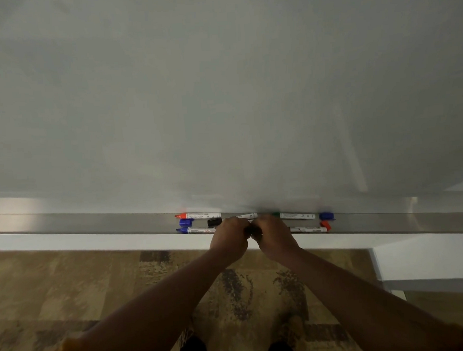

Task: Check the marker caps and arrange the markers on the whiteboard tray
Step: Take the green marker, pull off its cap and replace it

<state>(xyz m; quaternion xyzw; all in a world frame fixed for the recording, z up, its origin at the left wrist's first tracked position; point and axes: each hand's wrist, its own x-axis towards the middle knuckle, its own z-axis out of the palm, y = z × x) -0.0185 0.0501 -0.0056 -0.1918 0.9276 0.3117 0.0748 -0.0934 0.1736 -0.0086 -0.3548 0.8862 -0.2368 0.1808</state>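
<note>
My left hand point(229, 239) and my right hand point(275, 237) meet over the metal whiteboard tray point(93, 222), both closed around a small dark piece of a black marker point(252, 230), most of it hidden by the fingers. On the tray to the left lie an uncapped red marker point(197, 215), a loose blue cap point(186, 222), a loose black cap point(214, 222) and an uncapped blue marker point(197, 229). Behind the hands a white marker barrel point(248, 216) shows. To the right lie a green marker point(294, 215), a blue cap point(326, 216) and a red-capped marker point(311, 229).
The whiteboard point(221, 95) fills the upper view. Below the tray a white wall strip point(94, 239) meets a patterned brown carpet point(97, 289). My shoes point(192, 349) show at the bottom edge. The tray runs bare far to the left and right.
</note>
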